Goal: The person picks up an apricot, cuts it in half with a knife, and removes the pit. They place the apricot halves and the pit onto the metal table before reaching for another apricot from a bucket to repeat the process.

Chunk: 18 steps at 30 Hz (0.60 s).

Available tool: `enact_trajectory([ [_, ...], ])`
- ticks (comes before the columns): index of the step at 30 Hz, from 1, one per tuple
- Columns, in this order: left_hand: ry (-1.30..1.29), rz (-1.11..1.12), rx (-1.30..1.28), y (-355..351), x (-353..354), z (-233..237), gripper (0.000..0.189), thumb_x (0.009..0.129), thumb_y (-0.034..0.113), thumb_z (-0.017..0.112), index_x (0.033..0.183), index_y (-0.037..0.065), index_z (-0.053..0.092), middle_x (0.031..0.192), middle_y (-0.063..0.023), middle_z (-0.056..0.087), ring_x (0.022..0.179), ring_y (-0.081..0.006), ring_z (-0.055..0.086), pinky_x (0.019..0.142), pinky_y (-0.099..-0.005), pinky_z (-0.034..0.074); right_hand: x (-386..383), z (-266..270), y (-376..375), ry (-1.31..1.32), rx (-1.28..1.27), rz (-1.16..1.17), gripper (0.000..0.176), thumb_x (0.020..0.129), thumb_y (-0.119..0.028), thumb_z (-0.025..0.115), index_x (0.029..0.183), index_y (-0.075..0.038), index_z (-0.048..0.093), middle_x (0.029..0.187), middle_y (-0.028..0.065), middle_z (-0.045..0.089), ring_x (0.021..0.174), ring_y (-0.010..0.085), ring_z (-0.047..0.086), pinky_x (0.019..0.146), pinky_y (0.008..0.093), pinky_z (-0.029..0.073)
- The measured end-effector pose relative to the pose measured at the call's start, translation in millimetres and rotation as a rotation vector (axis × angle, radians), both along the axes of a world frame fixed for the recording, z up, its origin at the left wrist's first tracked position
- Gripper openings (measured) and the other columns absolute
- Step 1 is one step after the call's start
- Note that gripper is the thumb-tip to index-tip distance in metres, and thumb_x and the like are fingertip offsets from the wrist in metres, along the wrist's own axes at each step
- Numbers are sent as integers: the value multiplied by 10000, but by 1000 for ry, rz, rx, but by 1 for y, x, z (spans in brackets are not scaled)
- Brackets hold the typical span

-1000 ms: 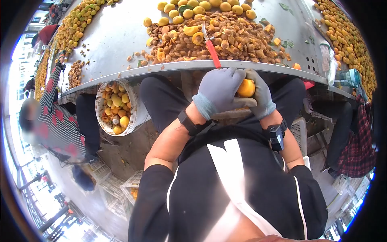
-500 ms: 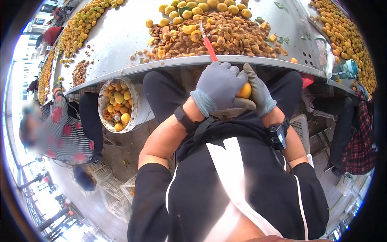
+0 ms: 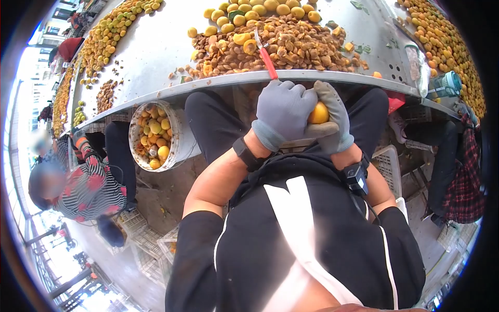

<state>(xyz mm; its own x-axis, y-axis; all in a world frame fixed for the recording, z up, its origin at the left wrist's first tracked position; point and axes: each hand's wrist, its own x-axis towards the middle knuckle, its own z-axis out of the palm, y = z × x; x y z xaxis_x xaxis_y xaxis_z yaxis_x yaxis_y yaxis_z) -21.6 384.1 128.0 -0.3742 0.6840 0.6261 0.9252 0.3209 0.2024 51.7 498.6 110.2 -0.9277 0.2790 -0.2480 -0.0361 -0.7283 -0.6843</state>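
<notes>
Tabletop [image 3: 150, 54] heaped with pits [image 3: 286, 52], crates [image 3: 148, 239] on floor [image 3: 158, 200], hands [image 3: 283, 107] gripping fruit [image 3: 318, 113]

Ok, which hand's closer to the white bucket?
Left. The left hand is right of the bucket, not touching it; the right hand is farther right, past the left one.

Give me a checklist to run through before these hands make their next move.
1. Orange fruit held between left hand and right hand: ok.
2. Both hands gloved: ok.
3. Orange fruit cut open: cannot tell; the hands hide much of it.
4. Knife clear of the table rim: not ok; its red handle lies across it.
5. Bucket uncovered: ok; more fruit shows inside.
</notes>
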Motion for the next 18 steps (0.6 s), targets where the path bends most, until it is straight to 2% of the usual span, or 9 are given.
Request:
enact_trajectory([
  [2,-29,1,42,1,1,6,570,635,619,734,647,78,554,596,-77,522,533,-253,528,516,-348,421,2,4,1,62,20,-6,118,989,-171,525,1024,-84,597,940,-4,607,832,61,586,716,209,498],
  [4,-54,-22,55,3,2,10,548,658,593,730,647,75,554,590,-85,518,523,-262,527,502,-350,420,1,8,5,82,282,1,111,985,-177,536,948,-88,593,856,-24,582,767,58,567,669,209,480],
  [5,-76,-42,70,3,1,10,526,681,567,726,647,71,554,583,-94,514,513,-270,525,489,-352,420,-2,11,3,84,280,1,111,985,-177,536,948,-88,593,856,-24,582,767,58,567,669,209,480],
  [7,-122,-47,101,5,2,7,488,702,526,717,650,69,552,582,-104,507,511,-281,522,488,-359,419,-6,19,-4,-62,170,-157,167,989,-198,531,876,-86,583,769,-34,543,705,44,523,633,201,451],
  [10,-192,-63,180,8,2,11,408,739,442,690,665,65,553,586,-123,496,510,-302,514,486,-372,414,-4,27,-3,78,266,-222,218,992,-206,524,824,-73,562,730,-35,521,663,37,479,605,196,412],
  [14,-330,-111,342,12,8,5,322,787,361,640,712,57,565,609,-133,497,524,-323,515,492,-377,408,0,21,-1,199,381,-239,239,1004,-213,493,864,-36,570,805,9,570,716,79,503,681,233,430],
  [16,-386,-105,370,15,10,-10,343,796,382,643,709,62,556,610,-131,512,542,-325,535,497,-388,416,-2,12,1,336,505,-270,225,1004,-201,489,864,-46,574,806,8,565,711,75,501,669,222,425],
  [18,-438,-100,398,18,10,-21,365,805,404,645,706,66,547,612,-129,526,560,-327,554,501,-399,424,-5,2,2,316,533,-269,234,1007,-211,485,865,-47,574,807,10,566,715,72,498,673,220,422],
])
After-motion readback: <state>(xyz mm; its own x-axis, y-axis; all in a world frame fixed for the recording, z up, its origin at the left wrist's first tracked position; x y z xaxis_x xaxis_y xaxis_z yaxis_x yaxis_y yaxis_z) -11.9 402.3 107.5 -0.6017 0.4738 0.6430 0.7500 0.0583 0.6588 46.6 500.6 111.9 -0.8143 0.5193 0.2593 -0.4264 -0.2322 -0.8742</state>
